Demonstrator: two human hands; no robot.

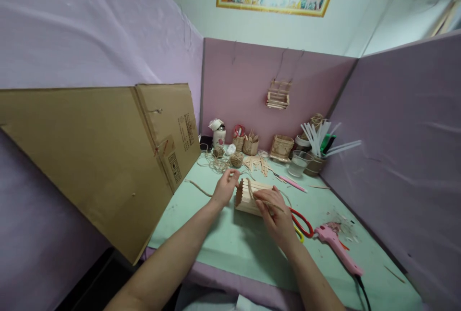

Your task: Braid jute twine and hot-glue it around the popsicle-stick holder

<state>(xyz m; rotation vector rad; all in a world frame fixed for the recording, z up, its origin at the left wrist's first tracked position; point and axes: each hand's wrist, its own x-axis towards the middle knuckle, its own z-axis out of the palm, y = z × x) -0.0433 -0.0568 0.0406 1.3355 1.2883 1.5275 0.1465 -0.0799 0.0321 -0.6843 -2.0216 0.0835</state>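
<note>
A small craft-stick box with a scalloped left end lies on the table between my hands. My right hand is over its right part, fingers closed on a piece of jute rope that runs across the box's top. My left hand is at the box's upper left corner with fingers bent together; whatever is between the fingertips is too small to make out. Another length of jute rope lies on the table left of my left wrist. Red-handled scissors lie partly hidden beside my right hand.
A pink glue gun lies at the right, its cord running to the front edge. Behind are loose craft sticks, twine balls, a pink pen-like tool, a plastic cup and glue sticks. Cardboard stands left.
</note>
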